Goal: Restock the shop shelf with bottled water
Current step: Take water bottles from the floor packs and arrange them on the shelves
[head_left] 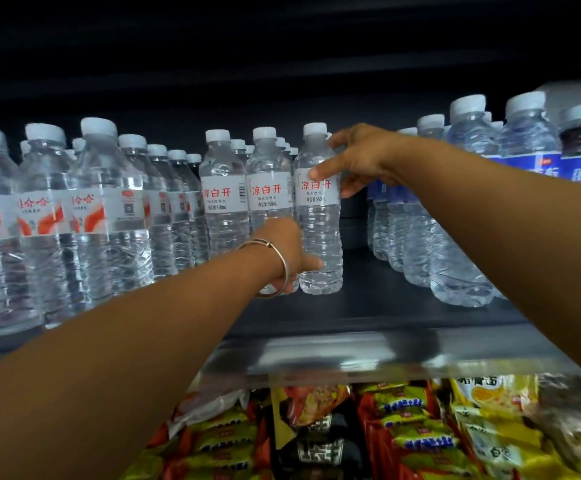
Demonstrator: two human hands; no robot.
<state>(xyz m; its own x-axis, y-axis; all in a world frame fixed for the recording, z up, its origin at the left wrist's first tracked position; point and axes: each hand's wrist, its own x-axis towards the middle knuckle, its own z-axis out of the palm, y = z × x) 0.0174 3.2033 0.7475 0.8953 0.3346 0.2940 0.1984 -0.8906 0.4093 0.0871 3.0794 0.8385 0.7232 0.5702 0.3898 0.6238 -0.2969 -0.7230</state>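
Both hands are working one bottle: the left hand [287,252], nearer and lower and wearing a metal bangle [275,268], is curling its grip round the base of the front water bottle [320,216], while the right hand [355,161], farther and higher, is pinching the same bottle at its shoulder and label, thumb on the front. That bottle is standing upright, its long axis vertical, on the dark shelf [386,306], touching the white-label bottles [247,192] on its left. To its right a bare gap is opening before the blue-label bottles [472,202]. Farther left, red-label bottles [74,216] are filling the shelf. Below, near the viewer, snack packets [386,438] are lying. The coming move probably depends on sliding the bottle straight back or sideways while keeping it vertical.
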